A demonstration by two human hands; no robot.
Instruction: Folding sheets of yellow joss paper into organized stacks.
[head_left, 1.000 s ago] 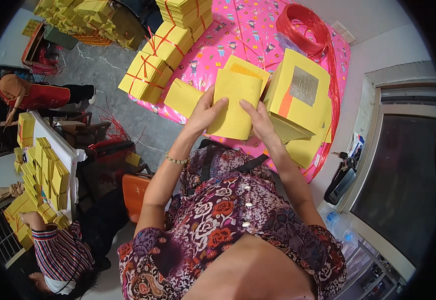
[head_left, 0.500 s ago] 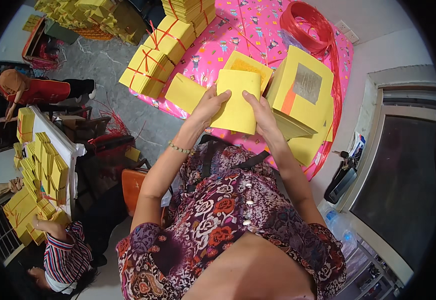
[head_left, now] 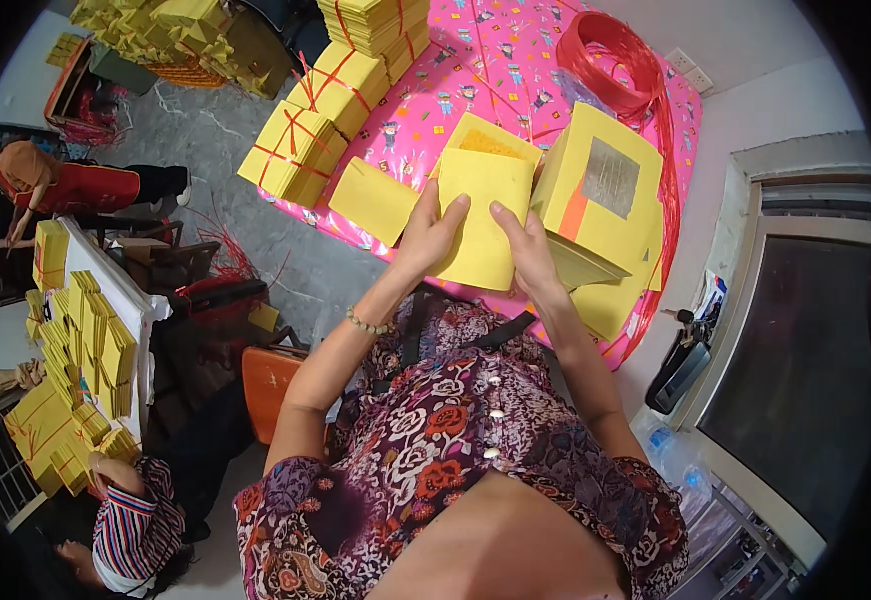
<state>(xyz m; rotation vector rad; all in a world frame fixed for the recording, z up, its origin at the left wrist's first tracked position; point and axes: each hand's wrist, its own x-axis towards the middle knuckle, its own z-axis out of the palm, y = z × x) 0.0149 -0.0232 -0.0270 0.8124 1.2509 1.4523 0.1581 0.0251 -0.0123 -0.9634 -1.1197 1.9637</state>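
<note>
Between my two hands I grip a yellow paper pad [head_left: 481, 215], slightly bowed; how many sheets it has I cannot tell. My left hand [head_left: 430, 238] clasps its left edge and my right hand [head_left: 533, 250] its right edge, both thumbs on top. Just beyond the pad lies a yellow sheet with an orange-gold patch [head_left: 494, 138]. A plain yellow sheet [head_left: 374, 200] rests left of my left hand. To the right of my right hand stands a tall yellow paper stack [head_left: 568, 190], with a grey square and an orange strip on its top sheet.
Tied yellow bundles [head_left: 296, 150] line the left side of the pink patterned table cover [head_left: 461, 70]. A red ribbon coil [head_left: 611, 65] lies at the back right, its strands trailing down the right edge. At far left, another person in stripes [head_left: 141, 525] handles yellow bundles [head_left: 101, 340].
Both hands have drawn the paper pad slightly toward me, uncovering a little more of the sheet behind it. My grip on both edges stays.
</note>
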